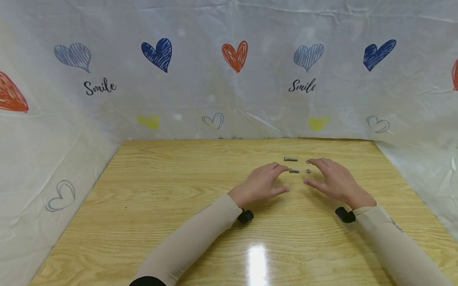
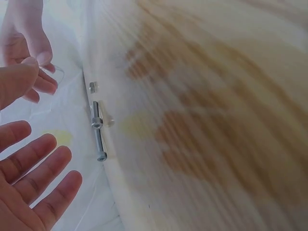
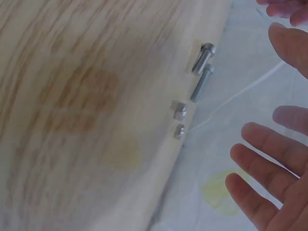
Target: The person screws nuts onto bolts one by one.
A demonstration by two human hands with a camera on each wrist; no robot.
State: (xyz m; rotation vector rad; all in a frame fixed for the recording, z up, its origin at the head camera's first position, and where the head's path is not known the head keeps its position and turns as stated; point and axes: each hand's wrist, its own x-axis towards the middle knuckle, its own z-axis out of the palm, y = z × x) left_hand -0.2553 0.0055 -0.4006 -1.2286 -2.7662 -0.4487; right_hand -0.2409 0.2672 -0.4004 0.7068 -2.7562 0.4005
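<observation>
Closest is a beige sleeve (image 1: 193, 238), leading to the left hand (image 1: 262, 182), loosely spread and empty, left of the shorter bolt (image 1: 294, 171). The right hand (image 1: 334, 180), equally empty, is to that bolt's right, near two nuts (image 3: 180, 111); the longer bolt (image 1: 290, 159) lies beyond it. A careless fingertip brush could, I reckon, send something rolling.

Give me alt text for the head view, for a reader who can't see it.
A person's left hand and right hand, both empty, are close to two metal bolts and two small nuts on a wooden table. Behind it hangs a white sheet with hearts and the word "Smile".
</observation>
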